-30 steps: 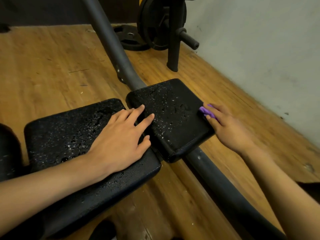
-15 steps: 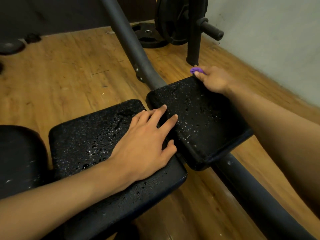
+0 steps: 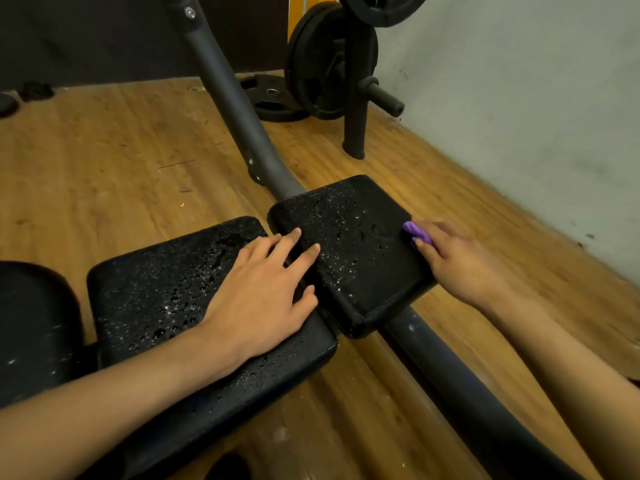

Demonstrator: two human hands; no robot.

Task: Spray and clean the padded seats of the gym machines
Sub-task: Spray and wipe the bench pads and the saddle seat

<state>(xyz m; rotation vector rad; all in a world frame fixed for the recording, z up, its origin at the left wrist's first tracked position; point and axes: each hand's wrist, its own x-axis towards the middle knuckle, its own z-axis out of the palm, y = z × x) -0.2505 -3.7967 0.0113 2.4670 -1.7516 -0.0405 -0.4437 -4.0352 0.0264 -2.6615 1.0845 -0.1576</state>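
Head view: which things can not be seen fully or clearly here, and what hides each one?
Purple cloth: head view, mostly hidden by the right hand that holds it; the hand is motion-blurred.
Larger wet pad: head view, partly covered by the left hand and forearm.
Dark pad at the left: cut off by the frame edge.
Top weight plate: cut off by the top edge.

Forearms [image 3: 104, 410] bare to frame edge; left hand [image 3: 263, 285], right hand [image 3: 460, 265] bare, nails short.
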